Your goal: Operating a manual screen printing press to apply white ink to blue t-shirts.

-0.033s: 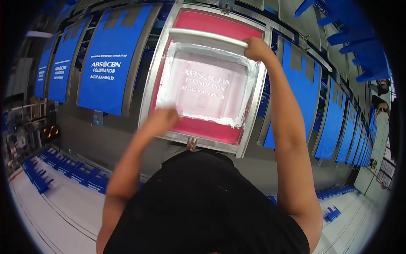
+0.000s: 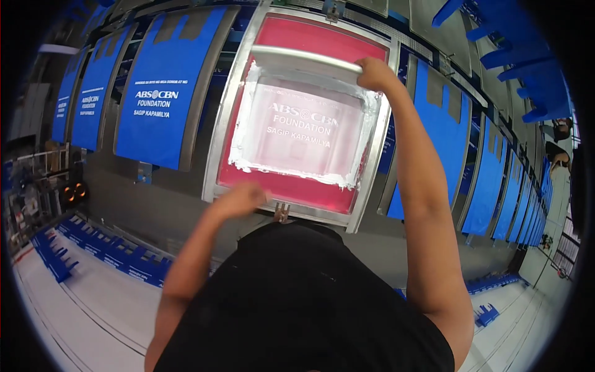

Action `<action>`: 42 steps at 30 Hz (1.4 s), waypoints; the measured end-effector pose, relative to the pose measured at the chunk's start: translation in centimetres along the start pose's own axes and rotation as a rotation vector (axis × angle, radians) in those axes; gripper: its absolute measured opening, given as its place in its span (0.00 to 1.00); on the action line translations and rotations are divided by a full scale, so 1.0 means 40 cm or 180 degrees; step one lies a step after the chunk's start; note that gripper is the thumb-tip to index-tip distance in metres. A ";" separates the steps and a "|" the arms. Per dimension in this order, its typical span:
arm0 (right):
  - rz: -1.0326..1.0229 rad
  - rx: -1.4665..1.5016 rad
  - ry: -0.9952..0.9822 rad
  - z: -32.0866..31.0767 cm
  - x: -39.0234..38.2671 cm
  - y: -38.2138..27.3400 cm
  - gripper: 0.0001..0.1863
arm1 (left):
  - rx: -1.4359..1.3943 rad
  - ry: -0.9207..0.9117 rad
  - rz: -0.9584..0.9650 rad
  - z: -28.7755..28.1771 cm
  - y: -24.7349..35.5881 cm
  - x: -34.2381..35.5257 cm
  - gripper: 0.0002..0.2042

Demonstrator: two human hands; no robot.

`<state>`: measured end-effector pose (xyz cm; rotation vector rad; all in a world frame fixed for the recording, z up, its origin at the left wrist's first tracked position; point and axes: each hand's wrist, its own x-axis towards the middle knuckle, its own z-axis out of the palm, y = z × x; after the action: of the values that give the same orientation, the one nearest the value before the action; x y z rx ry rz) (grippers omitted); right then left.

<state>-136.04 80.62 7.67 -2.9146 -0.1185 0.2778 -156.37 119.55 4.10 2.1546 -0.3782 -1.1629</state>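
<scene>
- Your left grip has dropped from the lower left corner of the white-smeared patch toward your body, and now sits by the near rail of the metal frame; your right grip has stayed at almost the same spot.
- Your right grip is closed around the right end of the silver bar.
- That bar lies crosswise in the far part of the frame, slanting a little toward you on its right; its left end is free, close to the frame's left rail.
- Your left grip looks curled but is blurred, so you cannot tell from this view whether it holds anything or touches the rail.
- Before you stands the metal frame, stretched with red mesh.
- Inside it, a thick, uneven white border rings a paler pink panel with light lettering across it.
- Just right of your left grip, a small metal clamp sits at the middle of the near rail; another metal fitting is at the far rail.
- To your left, a blue printed sheet lies flat on a grey board, with more beyond it.
- To your right, past your forearm, further blue sheets run off in a row.
</scene>
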 end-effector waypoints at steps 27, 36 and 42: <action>-0.0317 0.0186 0.0402 0.248 -0.501 -0.508 0.21 | -0.2480 -0.0711 0.0081 0.178 -0.163 0.015 0.24; 0.0017 0.0197 0.0356 0.206 -0.430 -0.396 0.19 | -0.2291 -0.0378 -0.0773 0.174 -0.246 0.052 0.24; 0.0484 0.1727 0.0336 0.295 -0.370 -0.248 0.23 | 0.0156 0.1039 -0.0009 -0.025 -0.283 0.006 0.18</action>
<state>-153.43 91.19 1.10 -2.3925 0.1708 0.1486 -156.00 128.26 -3.18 2.3374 -0.2598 -0.7896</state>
